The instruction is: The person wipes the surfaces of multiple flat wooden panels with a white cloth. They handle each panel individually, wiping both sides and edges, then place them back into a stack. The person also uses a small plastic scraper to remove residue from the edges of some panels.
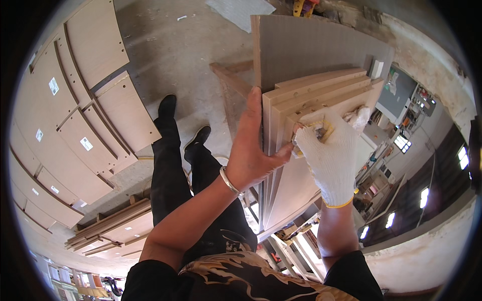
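Note:
A stack of pale wooden boards stands on edge in front of me, its ends stepped. My left hand is bare, with a light bangle at the wrist. Its fingers stretch along the left end of the stack, and the thumb spreads toward the right hand. My right hand wears a white knit glove with a yellow cuff. Its fingers are curled at the nearest board's edge, close to my left thumb; what they hold is hidden. A crumpled whitish bundle lies just beyond the glove.
A large grey-brown panel stands behind the boards, near a wooden support. Flat panels with small labels cover the left side. More boards are piled at the lower left. My feet are on the concrete floor.

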Motion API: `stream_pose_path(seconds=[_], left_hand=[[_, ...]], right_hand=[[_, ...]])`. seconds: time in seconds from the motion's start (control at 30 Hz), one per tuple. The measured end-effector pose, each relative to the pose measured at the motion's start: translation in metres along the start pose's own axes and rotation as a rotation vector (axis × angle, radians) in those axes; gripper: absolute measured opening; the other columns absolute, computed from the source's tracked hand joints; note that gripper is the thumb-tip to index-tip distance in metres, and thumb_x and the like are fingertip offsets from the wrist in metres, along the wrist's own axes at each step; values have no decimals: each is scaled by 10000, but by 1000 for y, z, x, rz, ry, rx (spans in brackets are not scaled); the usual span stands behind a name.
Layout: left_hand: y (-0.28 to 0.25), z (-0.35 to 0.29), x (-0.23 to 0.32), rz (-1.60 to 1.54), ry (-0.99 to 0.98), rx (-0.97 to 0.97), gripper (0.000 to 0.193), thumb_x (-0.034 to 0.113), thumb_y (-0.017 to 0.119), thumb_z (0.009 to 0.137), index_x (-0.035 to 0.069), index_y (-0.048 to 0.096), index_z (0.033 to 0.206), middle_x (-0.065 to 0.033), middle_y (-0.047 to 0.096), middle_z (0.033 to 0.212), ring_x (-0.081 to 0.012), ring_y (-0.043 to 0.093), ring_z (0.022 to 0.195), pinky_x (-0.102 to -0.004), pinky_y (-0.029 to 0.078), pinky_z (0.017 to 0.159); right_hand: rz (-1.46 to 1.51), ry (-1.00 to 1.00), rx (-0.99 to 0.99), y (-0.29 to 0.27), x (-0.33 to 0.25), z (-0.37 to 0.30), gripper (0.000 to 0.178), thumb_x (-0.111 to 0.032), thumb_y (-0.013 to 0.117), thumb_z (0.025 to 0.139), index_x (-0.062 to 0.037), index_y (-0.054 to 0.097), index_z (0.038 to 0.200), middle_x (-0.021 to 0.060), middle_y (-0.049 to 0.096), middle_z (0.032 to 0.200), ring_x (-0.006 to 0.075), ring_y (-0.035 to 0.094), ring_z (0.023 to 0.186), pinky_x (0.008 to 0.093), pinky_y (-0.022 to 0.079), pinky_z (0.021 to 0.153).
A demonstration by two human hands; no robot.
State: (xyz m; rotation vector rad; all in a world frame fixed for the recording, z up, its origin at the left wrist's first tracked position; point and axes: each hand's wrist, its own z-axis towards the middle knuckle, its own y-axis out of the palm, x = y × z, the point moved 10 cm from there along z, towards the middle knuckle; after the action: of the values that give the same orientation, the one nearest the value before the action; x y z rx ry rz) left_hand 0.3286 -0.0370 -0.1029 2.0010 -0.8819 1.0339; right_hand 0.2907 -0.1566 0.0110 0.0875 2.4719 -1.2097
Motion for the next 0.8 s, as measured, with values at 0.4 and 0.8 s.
stream_pose_path(seconds=[0.4, 0.8], left_hand=[[-4, 1, 0, -24, 15, -8, 1202, 111, 888, 735, -18, 141, 1667, -251, 444, 1585, -328, 502, 1433, -398, 412, 1172], [-1, 2, -3, -97, 35, -5, 1206, 133, 900, 776, -13, 109, 1674, -193, 513, 1539, -278, 572, 1350, -416, 428, 1148]], right_hand=[[244, 69, 45, 4, 22, -6, 106, -69, 736, 886, 10, 698, 945, 118, 706, 783, 140, 670, 684, 299, 526, 650], [394, 57, 44, 9, 40, -15, 93, -29, 769, 909, 21, 708, 958, 34, 709, 777, 46, 623, 698, 220, 498, 608]])
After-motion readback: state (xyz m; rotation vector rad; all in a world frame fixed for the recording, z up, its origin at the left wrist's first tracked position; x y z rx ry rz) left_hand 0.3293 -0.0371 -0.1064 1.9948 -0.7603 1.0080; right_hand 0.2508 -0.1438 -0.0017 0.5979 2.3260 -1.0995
